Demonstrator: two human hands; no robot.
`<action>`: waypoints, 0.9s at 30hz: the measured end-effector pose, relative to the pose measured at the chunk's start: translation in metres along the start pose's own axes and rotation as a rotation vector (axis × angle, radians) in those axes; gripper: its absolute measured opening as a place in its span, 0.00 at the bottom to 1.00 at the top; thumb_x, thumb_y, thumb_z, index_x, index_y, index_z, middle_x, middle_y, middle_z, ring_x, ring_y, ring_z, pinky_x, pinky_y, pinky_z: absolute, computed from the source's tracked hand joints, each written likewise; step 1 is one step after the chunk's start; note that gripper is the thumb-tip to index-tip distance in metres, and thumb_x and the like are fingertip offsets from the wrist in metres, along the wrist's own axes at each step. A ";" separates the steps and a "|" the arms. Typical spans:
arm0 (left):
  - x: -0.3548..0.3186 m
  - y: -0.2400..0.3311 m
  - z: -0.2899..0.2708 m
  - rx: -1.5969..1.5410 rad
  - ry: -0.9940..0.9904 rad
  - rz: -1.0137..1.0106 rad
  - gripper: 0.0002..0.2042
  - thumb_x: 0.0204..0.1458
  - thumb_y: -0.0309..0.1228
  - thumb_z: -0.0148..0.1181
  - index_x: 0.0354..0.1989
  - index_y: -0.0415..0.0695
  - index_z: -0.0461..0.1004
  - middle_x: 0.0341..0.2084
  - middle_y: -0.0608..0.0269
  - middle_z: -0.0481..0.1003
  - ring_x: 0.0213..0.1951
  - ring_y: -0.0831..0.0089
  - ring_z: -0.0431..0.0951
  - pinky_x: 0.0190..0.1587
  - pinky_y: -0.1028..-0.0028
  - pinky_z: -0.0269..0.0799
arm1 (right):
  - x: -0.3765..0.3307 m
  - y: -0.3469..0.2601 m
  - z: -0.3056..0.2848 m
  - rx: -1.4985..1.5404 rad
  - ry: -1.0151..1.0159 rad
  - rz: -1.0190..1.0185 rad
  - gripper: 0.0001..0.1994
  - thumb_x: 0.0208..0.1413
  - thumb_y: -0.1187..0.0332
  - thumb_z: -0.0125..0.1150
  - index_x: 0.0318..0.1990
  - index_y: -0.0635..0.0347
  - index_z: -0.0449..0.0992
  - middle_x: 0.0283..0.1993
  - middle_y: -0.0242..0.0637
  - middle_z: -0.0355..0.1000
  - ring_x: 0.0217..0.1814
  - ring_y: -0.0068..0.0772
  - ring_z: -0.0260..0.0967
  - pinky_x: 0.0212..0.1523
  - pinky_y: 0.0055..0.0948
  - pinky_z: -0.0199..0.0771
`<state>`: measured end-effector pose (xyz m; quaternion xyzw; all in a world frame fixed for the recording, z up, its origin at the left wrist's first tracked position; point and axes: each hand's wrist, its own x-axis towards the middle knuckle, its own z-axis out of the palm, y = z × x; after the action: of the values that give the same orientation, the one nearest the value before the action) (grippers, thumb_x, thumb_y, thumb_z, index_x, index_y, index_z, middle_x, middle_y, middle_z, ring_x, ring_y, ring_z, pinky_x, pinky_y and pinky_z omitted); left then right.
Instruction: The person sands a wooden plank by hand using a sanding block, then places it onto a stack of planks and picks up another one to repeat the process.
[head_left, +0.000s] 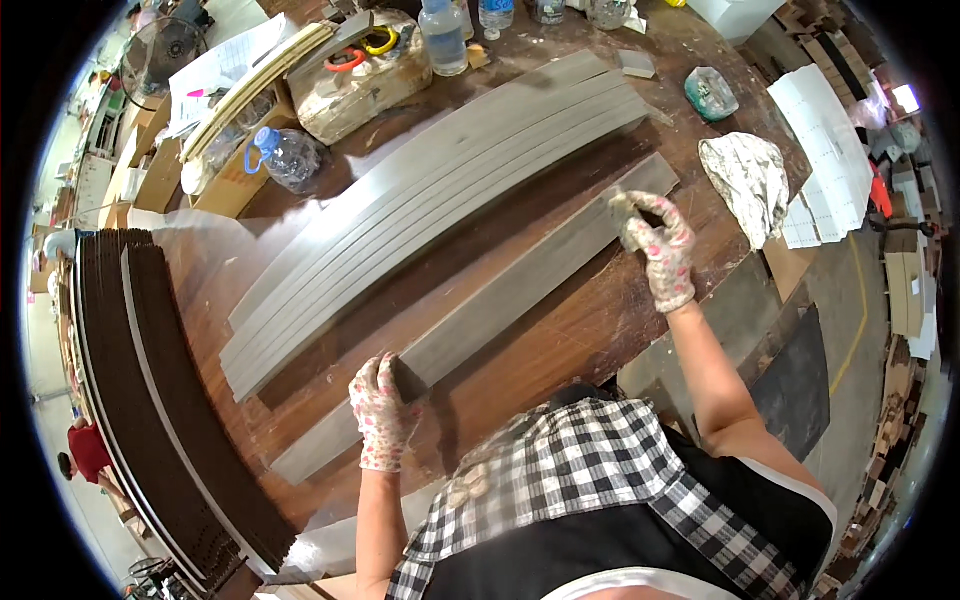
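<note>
A long, flat grey plank (490,314) is laid near the near edge of the brown wooden worktop (560,335), apart from a row of grey planks (430,205) nearer the far edge. A crumpled grey-green wad (628,222) is pinched at the plank's right end by the flower-gloved right hand (668,250). By the plank's left part, the flower-gloved left hand (378,415) is placed; its grip cannot be told.

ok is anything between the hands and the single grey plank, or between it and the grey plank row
Floral gloves aside, I see nothing clearly blocking the left hand or right hand from the single grey plank; anything small beneath them is hard to tell. Between it and the plank row, only brown tabletop shows.
</note>
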<state>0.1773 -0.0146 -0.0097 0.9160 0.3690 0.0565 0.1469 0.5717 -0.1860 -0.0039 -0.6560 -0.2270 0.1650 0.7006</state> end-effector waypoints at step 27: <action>-0.011 0.021 0.017 -0.010 0.051 0.108 0.43 0.30 0.36 0.78 0.60 0.41 0.65 0.52 0.49 0.68 0.56 0.48 0.65 0.60 0.50 0.60 | -0.104 -0.029 0.067 0.036 -0.308 -0.101 0.18 0.50 0.76 0.70 0.49 0.61 0.75 0.48 0.34 0.74 0.51 0.28 0.72 0.57 0.28 0.73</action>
<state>0.1867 -0.0403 -0.0188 0.9322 0.3222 0.0894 0.1386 0.4464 -0.1872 0.0170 -0.5981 -0.3617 0.2322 0.6764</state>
